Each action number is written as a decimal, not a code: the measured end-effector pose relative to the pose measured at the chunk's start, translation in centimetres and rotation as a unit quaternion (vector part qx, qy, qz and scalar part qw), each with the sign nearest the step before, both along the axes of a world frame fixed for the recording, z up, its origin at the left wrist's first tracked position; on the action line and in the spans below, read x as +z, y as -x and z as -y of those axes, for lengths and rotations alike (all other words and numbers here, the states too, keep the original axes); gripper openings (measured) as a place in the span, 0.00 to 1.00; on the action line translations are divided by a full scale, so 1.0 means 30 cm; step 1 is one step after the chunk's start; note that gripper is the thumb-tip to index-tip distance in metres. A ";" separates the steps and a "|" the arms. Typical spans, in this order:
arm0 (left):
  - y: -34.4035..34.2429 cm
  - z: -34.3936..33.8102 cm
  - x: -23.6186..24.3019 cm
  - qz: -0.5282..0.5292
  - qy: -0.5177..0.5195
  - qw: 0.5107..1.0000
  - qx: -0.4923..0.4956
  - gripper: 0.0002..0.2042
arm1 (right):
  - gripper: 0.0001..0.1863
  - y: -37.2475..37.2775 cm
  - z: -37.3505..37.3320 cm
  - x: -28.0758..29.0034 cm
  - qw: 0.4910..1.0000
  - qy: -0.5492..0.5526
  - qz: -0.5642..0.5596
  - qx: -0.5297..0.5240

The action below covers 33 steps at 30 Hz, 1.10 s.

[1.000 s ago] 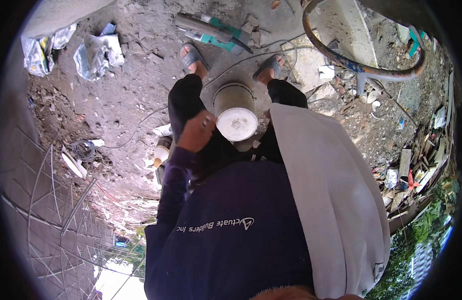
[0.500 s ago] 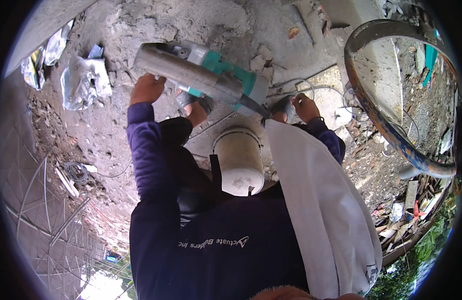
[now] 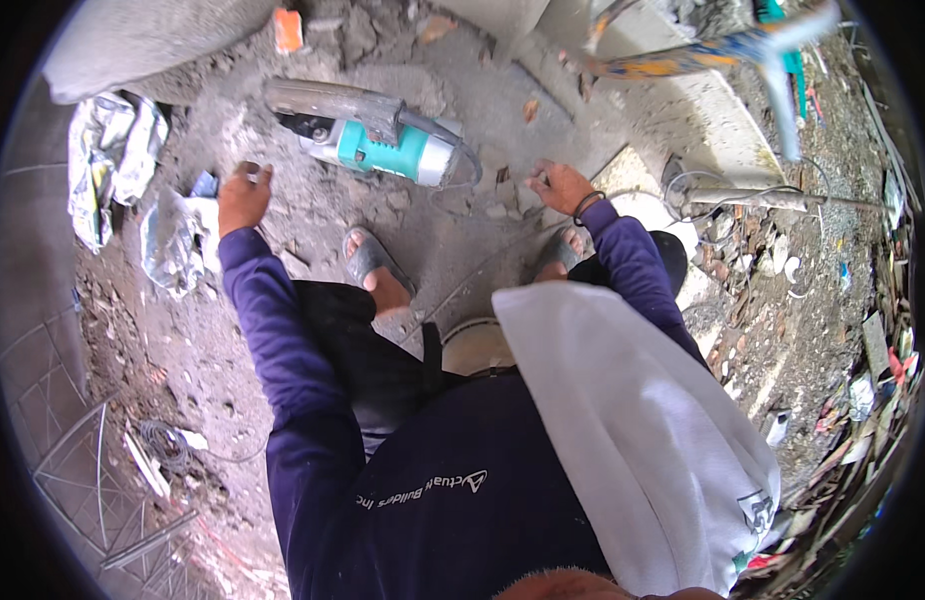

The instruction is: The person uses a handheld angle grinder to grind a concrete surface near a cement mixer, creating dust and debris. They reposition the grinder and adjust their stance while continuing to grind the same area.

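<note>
A teal and silver power cutter (image 3: 393, 150) with a long, dusty metal guard lies on the rough concrete ahead of my feet. Left of it, my left hand (image 3: 245, 198) is raised, with loosely bent fingers and nothing seen in them. My right hand (image 3: 565, 188) hovers to the tool's right, its fingers half curled and apart from the cutter. A dark band circles that wrist. Dust covers the tool, and its cable (image 3: 469, 165) loops from the silver end. Below me, a pale bucket (image 3: 473, 347) shows only partly, hidden by my clothing.
Crumpled silver packaging (image 3: 111, 165) and a plastic bag (image 3: 178, 240) lie at the left. A paint-worn metal frame (image 3: 683, 62) stands at the upper right. Rubble and scrap (image 3: 873, 400) line the right side. A white cloth (image 3: 633, 420) hangs over my right side.
My left hand has come off the cutter and sits farther left. The cutter now appears smaller and lower, apart from both hands. The view has shifted, hiding more of the bucket.
</note>
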<state>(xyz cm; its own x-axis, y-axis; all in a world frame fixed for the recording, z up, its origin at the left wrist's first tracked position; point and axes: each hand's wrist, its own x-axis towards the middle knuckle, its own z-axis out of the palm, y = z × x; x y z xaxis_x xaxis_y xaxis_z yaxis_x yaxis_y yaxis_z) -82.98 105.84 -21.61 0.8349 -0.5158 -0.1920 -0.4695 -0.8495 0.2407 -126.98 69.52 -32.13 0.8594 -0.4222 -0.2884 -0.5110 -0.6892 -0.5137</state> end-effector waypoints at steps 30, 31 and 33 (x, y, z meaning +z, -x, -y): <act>0.467 -0.096 0.586 0.029 0.462 0.885 -0.051 0.15 | 0.05 0.628 -0.813 1.108 0.826 -0.406 0.384 0.079; 0.434 -0.111 0.566 0.040 0.468 0.882 -0.039 0.14 | 0.04 0.603 -0.825 1.127 0.835 -0.362 0.412 0.044; 0.355 -0.113 0.529 0.058 0.477 0.876 -0.024 0.13 | 0.03 0.534 -0.835 1.148 0.831 -0.279 0.479 0.056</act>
<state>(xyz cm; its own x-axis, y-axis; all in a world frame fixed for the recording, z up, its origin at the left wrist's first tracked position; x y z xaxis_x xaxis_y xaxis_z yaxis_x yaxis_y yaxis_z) -93.65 109.24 -5.73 0.7929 -0.4308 0.4311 -0.5678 -0.2652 0.7793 -142.99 94.58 2.31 0.8323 -0.3552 0.4255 0.3667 -0.2227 -0.9033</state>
